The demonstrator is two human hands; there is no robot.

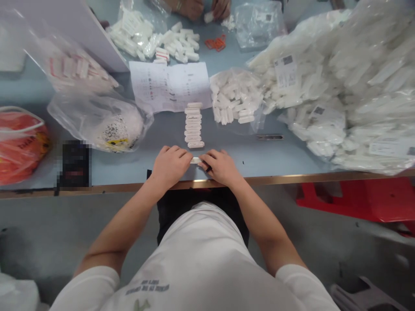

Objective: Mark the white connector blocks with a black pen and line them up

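As left hand [170, 167] meets right hand [221, 166], fingers [187, 154] pinch a white connector [196, 160] between them.

I am wearing a white shirt [194, 259] with gray letters on it. The white strip [196, 160] I am holding is showing tiny dark dots. The pale blue tabletop [136, 166] is showing a shiny brown front edge. By the left edge, an orange-red bag [19, 147] is shining, and a clear bag [97, 123] is showing black specks and yellow. In the middle, a white paper [170, 86] is showing black and red marks.
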